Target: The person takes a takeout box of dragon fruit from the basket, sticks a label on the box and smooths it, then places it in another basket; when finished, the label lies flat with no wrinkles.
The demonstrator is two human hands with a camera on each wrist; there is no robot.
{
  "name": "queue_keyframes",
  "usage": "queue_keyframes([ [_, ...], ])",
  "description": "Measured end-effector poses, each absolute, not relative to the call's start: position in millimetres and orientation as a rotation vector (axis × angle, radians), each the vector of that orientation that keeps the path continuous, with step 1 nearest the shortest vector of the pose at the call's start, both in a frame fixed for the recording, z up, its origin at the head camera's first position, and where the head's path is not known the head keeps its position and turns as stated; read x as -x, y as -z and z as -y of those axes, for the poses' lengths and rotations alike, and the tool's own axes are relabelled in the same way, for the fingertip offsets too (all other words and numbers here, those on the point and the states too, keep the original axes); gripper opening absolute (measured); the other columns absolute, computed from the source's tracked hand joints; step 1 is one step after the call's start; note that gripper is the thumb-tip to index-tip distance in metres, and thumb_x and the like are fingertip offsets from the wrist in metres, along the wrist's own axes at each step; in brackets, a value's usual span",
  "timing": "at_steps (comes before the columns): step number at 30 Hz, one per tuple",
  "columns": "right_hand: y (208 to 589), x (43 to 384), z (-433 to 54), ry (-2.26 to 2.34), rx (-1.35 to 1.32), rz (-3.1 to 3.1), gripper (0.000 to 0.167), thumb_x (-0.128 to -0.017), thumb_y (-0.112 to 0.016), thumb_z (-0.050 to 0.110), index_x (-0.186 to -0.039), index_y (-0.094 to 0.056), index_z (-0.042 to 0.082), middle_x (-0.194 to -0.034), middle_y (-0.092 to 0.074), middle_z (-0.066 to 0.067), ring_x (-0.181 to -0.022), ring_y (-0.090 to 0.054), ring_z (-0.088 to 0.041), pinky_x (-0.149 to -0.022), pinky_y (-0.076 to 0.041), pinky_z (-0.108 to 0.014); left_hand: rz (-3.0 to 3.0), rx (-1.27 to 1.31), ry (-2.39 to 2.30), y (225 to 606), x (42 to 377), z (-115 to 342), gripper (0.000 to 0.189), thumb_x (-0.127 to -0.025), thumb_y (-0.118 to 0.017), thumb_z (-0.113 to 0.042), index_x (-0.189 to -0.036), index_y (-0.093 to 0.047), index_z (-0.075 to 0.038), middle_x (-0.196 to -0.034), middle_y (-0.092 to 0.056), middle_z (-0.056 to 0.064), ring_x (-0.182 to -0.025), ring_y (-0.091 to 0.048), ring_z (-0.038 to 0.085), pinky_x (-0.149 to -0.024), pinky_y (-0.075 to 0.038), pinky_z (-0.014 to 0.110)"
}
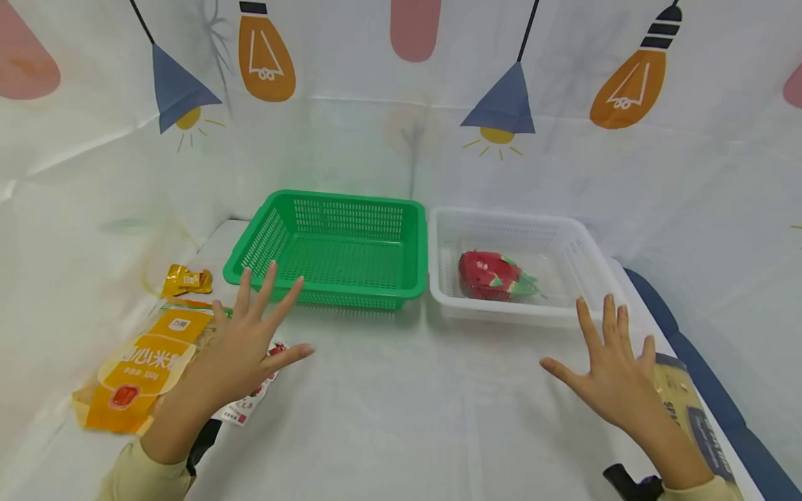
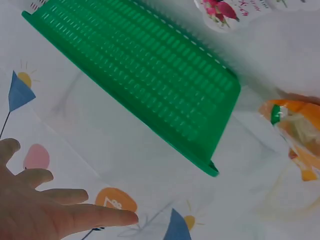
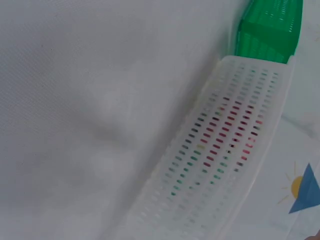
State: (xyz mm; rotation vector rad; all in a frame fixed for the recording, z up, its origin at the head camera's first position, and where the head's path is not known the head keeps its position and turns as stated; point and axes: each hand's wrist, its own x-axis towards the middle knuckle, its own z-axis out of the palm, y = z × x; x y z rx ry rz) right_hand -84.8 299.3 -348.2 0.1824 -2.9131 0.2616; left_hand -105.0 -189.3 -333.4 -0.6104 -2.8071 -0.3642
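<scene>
My left hand (image 1: 244,348) is spread with straight fingers above the table, holding nothing, between the green basket (image 1: 413,278) and an orange-and-clear food bag (image 1: 147,369). In the left wrist view, its fingers (image 2: 100,217) reach out below the basket. My right hand (image 1: 617,376) is likewise spread and holds nothing, in front of the white basket (image 1: 589,264). A red packaged item with green parts (image 1: 491,276) lies in the white basket; its kind is unclear. Through the slots of the white basket (image 3: 200,165), red patches show in the right wrist view.
A small gold packet (image 1: 186,280) lies left of the green basket. Partly behind my left hand is a white printed packet (image 1: 247,405). A tan-and-dark package (image 1: 689,410) sits beyond my right wrist, near the table's right edge. White printed cloth (image 1: 351,139) hangs behind.
</scene>
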Motion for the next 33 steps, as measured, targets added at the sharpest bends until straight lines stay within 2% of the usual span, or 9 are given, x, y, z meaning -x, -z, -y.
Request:
queue_keyframes([
  [3, 348.1, 85.3, -300.2, -0.251, -0.181, 2.919, 0.106, -0.081, -0.057, 0.065, -0.153, 0.002, 0.015, -0.153, 0.019, -0.019, -0.138, 0.017, -0.039, -0.094, 0.015, -0.071, 2.826, 0.647, 0.452, 330.1, 113.4, 180.7, 0.089, -0.087, -0.055, -0.060, -0.154, -0.008, -0.027, -0.157, 0.013, 0.007, -0.138, 0.016, 0.039, -0.087, -0.003, 0.081],
  [7, 348.3, 86.2, -302.0, -0.248, -0.179, 2.921, 0.107, -0.081, -0.058, 0.065, -0.153, 0.002, 0.014, -0.153, 0.018, -0.020, -0.138, 0.015, -0.040, -0.095, 0.014, -0.071, 2.839, 0.692, 0.481, 327.4, 127.0, 167.0, 0.086, -0.088, -0.054, -0.058, -0.154, -0.009, -0.026, -0.157, 0.014, 0.005, -0.139, 0.014, 0.038, -0.090, -0.007, 0.080],
  [14, 348.1, 87.3, -305.4, -0.272, -0.178, 2.914, 0.106, -0.082, -0.058, 0.063, -0.153, 0.003, 0.014, -0.154, 0.015, -0.021, -0.139, 0.012, -0.040, -0.097, 0.013, -0.069, 2.824, 0.795, 0.724, 319.9, 148.4, 140.7, 0.081, -0.091, -0.055, -0.052, -0.154, -0.013, -0.022, -0.158, 0.004, 0.007, -0.141, -0.002, 0.037, -0.101, -0.020, 0.067],
  [18, 346.6, 89.7, -307.0, -0.315, -0.156, 2.910, 0.105, -0.083, -0.058, 0.062, -0.153, 0.003, 0.012, -0.154, 0.012, -0.023, -0.139, 0.011, -0.041, -0.099, 0.010, -0.069, 2.850, 0.839, 0.901, 313.2, 159.7, 125.4, 0.078, -0.092, -0.051, -0.054, -0.153, -0.014, -0.024, -0.158, -0.001, 0.005, -0.141, -0.007, 0.034, -0.101, -0.028, 0.060],
  [21, 345.0, 91.8, -309.0, -0.367, -0.135, 2.904, 0.105, -0.084, -0.059, 0.060, -0.153, 0.003, 0.011, -0.153, 0.011, -0.025, -0.138, 0.009, -0.042, -0.099, 0.007, -0.070, 2.876, 0.844, 1.030, 309.1, 169.2, 111.9, 0.077, -0.093, -0.048, -0.056, -0.153, -0.016, -0.021, -0.157, -0.004, 0.003, -0.141, -0.008, 0.032, -0.102, -0.027, 0.059],
  [27, 340.0, 96.3, -313.8, -0.451, -0.130, 2.910, 0.103, -0.086, -0.059, 0.055, -0.152, 0.007, 0.009, -0.153, 0.013, -0.026, -0.138, 0.009, -0.042, -0.098, 0.004, -0.071, 2.857, 0.891, 1.150, 307.7, 190.7, 78.9, 0.072, -0.094, -0.051, -0.050, -0.150, -0.027, -0.011, -0.155, -0.017, 0.009, -0.140, -0.015, 0.027, -0.107, -0.023, 0.054],
  [33, 336.3, 100.6, -316.5, -0.474, -0.124, 2.923, 0.103, -0.087, -0.058, 0.054, -0.151, 0.008, 0.008, -0.152, 0.015, -0.025, -0.138, 0.011, -0.041, -0.098, 0.004, -0.071, 2.882, 0.934, 1.117, 312.6, 205.3, 47.2, 0.070, -0.095, -0.052, -0.046, -0.148, -0.030, -0.006, -0.153, -0.022, 0.013, -0.139, -0.018, 0.030, -0.106, -0.025, 0.054],
])
